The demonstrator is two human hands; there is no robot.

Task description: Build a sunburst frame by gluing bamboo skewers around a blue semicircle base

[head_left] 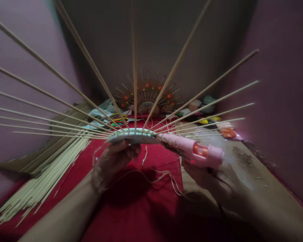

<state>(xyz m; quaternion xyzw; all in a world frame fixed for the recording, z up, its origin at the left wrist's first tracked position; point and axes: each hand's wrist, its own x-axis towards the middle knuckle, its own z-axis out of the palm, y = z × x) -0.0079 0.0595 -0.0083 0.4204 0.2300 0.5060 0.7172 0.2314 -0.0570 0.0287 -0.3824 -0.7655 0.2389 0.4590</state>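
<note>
My left hand (116, 158) grips the near edge of a pale round disc (133, 137), held up above the red cloth. Thin wooden sticks (135, 77) fan outward from the disc's rim to the left, up and right. Wrapped round its handle, my right hand (209, 178) holds a pink glue gun (184, 148) with a small red light lit. The gun's dark, crusted nozzle is at the right part of the disc's rim; whether it touches cannot be told. A strand of twine (164, 173) trails on the cloth below the disc.
A bundle of loose sticks (47, 171) lies at the left beside folded cardboard (68, 121). Red-handled scissors (128, 121) lie behind the disc. Against the back wall stands a sunburst decoration (147, 89) with red flowers. A brown board (249, 171) and small packets (228, 131) are at the right.
</note>
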